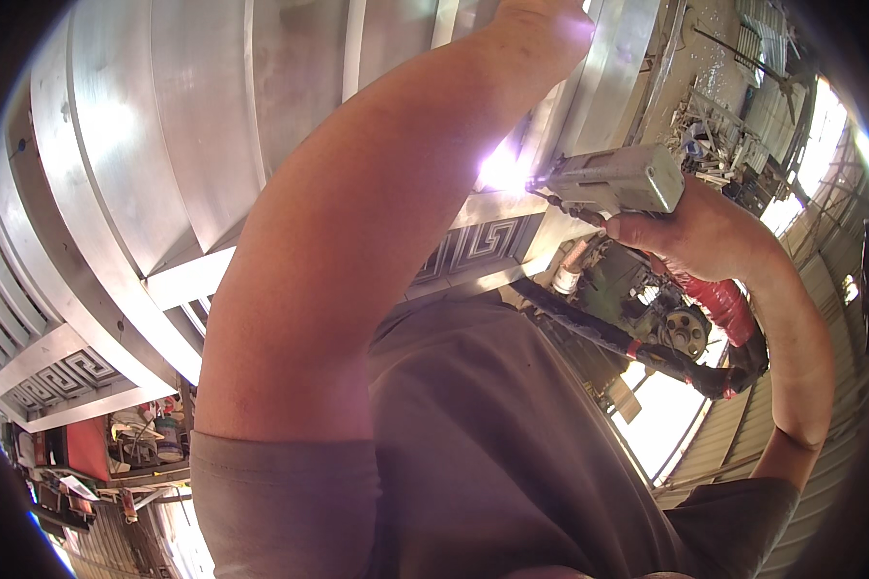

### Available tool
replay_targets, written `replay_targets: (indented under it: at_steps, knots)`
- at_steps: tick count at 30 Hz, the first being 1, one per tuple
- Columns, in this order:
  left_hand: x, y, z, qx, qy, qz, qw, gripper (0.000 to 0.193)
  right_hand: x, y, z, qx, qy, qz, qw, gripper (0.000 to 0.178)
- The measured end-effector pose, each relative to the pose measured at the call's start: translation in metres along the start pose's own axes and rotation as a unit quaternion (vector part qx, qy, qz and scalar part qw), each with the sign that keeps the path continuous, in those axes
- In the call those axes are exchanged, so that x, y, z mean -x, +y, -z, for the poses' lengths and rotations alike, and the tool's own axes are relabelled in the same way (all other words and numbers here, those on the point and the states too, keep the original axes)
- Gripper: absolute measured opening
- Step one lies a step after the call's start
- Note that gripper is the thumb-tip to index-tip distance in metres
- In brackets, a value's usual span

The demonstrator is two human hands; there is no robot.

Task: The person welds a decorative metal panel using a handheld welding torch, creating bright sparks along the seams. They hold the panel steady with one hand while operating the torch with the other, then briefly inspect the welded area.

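My right hand [668,230] grips a boxy grey handheld welding gun [620,180]. At its nozzle a bright violet-white glare [505,172] burns against a silvery metal panel [203,106] with upright slats. The glare hides the exact contact spot. From the gun's handle a cable wrapped in red [722,304] and black bends downward. My left arm reaches up across the panel. Only the base of my left hand [547,13] shows at the top edge; its fingers are out of sight. Below the glare runs a cut-out strip with a square spiral pattern [488,241].
A second patterned strip [58,383] lies at the far left. Behind the cable stands green machinery with a wheel [686,331]. Cluttered shelving [150,434] is at lower left, and a heap of metal scraps [710,135] lies at upper right.
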State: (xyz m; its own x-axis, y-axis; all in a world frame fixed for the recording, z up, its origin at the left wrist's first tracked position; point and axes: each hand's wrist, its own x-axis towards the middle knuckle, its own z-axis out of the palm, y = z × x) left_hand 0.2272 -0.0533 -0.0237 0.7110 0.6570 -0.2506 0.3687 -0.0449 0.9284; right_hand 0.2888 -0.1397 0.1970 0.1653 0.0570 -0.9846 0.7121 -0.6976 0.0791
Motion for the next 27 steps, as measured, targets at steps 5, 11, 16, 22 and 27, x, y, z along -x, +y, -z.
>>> replay_targets:
  at_steps: [5, 11, 16, 22, 27]
  knots:
    - [0.004, 0.006, 0.005, -0.027, 0.011, -0.001, 1.0, 0.03, 0.002, -0.003, 0.0, -0.007, -0.002, -0.007, 1.0, 0.04]
    - [-0.006, 0.001, -0.005, 0.015, -0.058, 0.062, 0.996, 0.027, 0.008, -0.007, 0.001, -0.029, 0.0, -0.029, 0.999, 0.041]
    - [0.001, -0.009, -0.004, -0.117, -0.029, -0.113, 0.986, 0.038, 0.011, -0.007, 0.0, -0.033, -0.002, -0.052, 0.998, 0.044]
    - [-0.005, 0.017, 0.018, -0.491, -0.167, -0.217, 0.827, 0.068, 0.049, 0.0, 0.006, -0.108, 0.027, -0.059, 0.992, 0.05]
    - [0.002, 0.013, 0.016, -0.45, -0.076, -0.245, 0.855, 0.063, 0.08, 0.021, -0.007, -0.234, 0.125, -0.008, 0.964, 0.063]
